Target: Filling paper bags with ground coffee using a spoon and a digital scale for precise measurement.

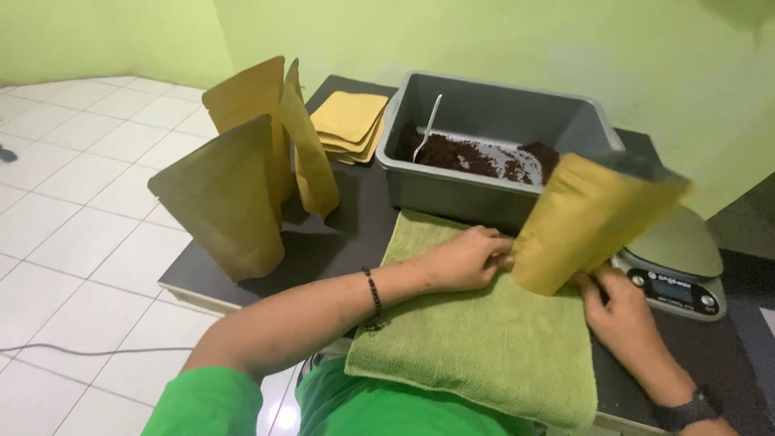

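A tan stand-up pouch [589,222] is tilted over a folded green cloth [484,339], its top blurred by motion. My left hand [468,258] grips its lower left edge. My right hand [617,311] holds its bottom right corner, beside a small digital scale [682,270]. Behind the cloth sits a grey plastic tub [484,121] with dark brown grounds [484,157] and a metal spoon [428,125] standing in them.
Three tan pouches [242,178] stand upright at the left of the dark table [323,250]. A stack of flat tan pouches [349,123] lies behind them. White tiled floor with a cable [81,350] lies to the left. Green walls stand behind.
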